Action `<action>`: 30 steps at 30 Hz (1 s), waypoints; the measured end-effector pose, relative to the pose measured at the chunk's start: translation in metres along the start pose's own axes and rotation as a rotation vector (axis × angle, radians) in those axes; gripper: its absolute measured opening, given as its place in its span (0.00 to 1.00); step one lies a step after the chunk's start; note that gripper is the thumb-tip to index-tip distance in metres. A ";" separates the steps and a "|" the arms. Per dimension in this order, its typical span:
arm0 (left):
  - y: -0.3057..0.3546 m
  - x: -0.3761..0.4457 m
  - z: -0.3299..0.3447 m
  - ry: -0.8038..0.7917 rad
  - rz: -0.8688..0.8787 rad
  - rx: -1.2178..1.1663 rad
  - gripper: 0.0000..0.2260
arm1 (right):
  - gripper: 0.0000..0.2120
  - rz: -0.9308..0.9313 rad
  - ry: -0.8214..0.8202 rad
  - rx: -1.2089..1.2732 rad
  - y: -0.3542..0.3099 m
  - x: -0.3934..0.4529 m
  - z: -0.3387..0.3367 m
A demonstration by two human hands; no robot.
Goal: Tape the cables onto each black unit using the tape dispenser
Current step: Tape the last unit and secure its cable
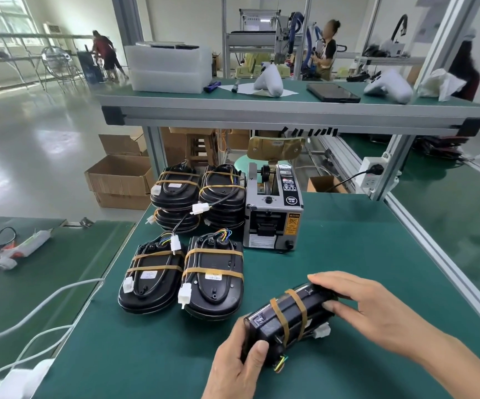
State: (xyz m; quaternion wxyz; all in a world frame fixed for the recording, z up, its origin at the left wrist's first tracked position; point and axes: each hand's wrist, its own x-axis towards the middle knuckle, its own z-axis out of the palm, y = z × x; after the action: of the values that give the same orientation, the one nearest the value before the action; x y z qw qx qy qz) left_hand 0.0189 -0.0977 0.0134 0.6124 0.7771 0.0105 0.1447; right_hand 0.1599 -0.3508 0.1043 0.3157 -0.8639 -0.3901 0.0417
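Note:
A black unit (287, 322) stands on its edge above the green mat, with two tan tape strips around it and a white connector under its right end. My left hand (237, 367) grips its near end, thumb on the side face. My right hand (356, 300) holds the far end, fingers curled over the top and thumb on the side. The grey tape dispenser (273, 214) stands behind, apart from both hands. Two taped units (152, 277) (214, 276) lie flat to the left. Two stacks of taped units (175, 191) (223, 194) stand behind them.
A raised green shelf (290, 106) spans the back with foam trays (169, 67), white handles and a tablet. Black tape strips (310, 131) hang from its front rail. White cables (45, 318) cross the left table edge. Cardboard boxes (117, 180) sit on the floor.

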 end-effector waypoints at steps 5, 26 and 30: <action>-0.002 -0.001 -0.002 0.029 -0.028 -0.037 0.27 | 0.24 -0.001 0.009 0.017 -0.008 0.005 0.006; -0.007 0.002 -0.002 0.000 -0.031 -0.024 0.28 | 0.10 0.612 0.383 0.536 -0.041 0.162 0.036; -0.008 0.003 -0.003 0.003 -0.032 -0.015 0.28 | 0.11 0.715 0.489 0.581 -0.034 0.182 0.048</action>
State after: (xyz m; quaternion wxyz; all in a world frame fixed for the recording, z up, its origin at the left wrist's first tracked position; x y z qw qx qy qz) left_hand 0.0226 -0.0925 0.0067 0.6206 0.7719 0.0228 0.1358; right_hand 0.2488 -0.1825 0.1174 0.5904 -0.8045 0.0418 0.0506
